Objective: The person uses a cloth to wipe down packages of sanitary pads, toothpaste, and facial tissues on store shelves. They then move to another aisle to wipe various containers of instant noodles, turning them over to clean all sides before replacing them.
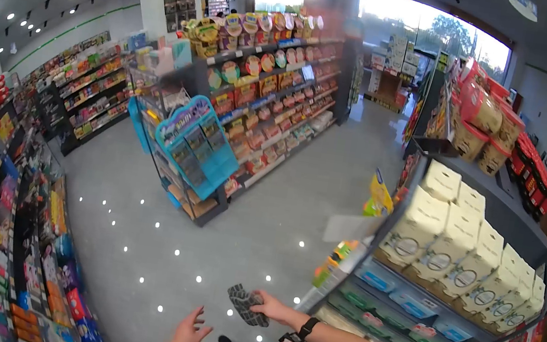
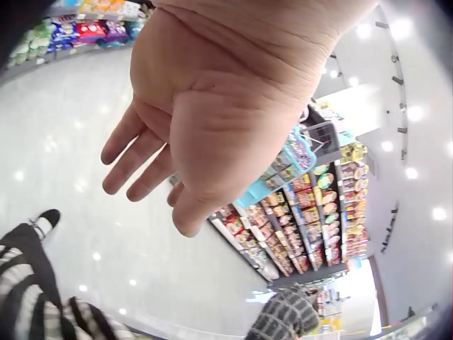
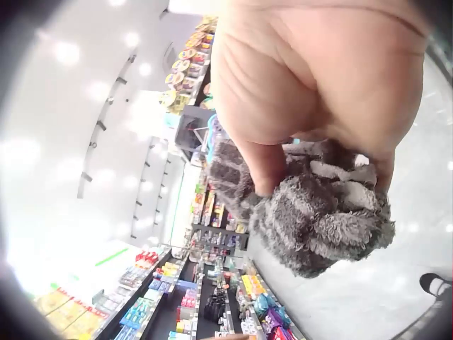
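Observation:
A grey cloth with a lighter grid pattern [image 1: 248,304] hangs bunched from my right hand [image 1: 273,308], which pinches it between thumb and fingers. In the right wrist view the fluffy cloth [image 3: 318,219] bulges below the right hand [image 3: 322,78]. My left hand [image 1: 186,336] is held out to the left of the cloth, apart from it, with nothing in it. Its fingers are spread and relaxed in the left wrist view, where the left hand [image 2: 212,113] shows its palm side and the cloth [image 2: 284,313] appears at the bottom.
A blue display rack [image 1: 195,149] stands ahead, beside a long shelf of packaged food [image 1: 264,92]. On the right is a stand with cream-coloured boxes [image 1: 449,247]. Shelves of packets [image 1: 37,263] line the left side. Grey floor [image 1: 263,240] lies between them.

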`<action>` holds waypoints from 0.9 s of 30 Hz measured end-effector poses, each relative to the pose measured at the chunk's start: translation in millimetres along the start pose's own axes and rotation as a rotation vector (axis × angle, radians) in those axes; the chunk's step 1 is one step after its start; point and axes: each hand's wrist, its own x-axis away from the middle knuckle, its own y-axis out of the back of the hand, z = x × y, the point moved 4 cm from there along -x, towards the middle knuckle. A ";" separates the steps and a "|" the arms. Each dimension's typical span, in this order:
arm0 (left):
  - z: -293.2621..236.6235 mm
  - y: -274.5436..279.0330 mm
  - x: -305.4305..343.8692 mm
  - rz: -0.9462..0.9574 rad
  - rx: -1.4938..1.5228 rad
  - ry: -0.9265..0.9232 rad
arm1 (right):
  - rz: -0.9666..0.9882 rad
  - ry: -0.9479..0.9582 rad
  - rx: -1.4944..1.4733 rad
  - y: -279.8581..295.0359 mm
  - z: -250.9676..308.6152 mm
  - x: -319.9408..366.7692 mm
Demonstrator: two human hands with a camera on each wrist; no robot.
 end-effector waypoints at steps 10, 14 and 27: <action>-31.2 115.4 -120.9 0.193 -0.141 -0.180 | 0.412 0.306 0.371 -133.6 133.2 -122.4; -3.0 128.9 -165.2 0.263 -0.120 -0.154 | 0.367 0.385 0.543 -131.1 151.8 -155.6; -15.6 182.6 -346.7 -0.126 -0.019 -0.111 | 0.535 0.311 0.219 -51.3 223.5 -347.0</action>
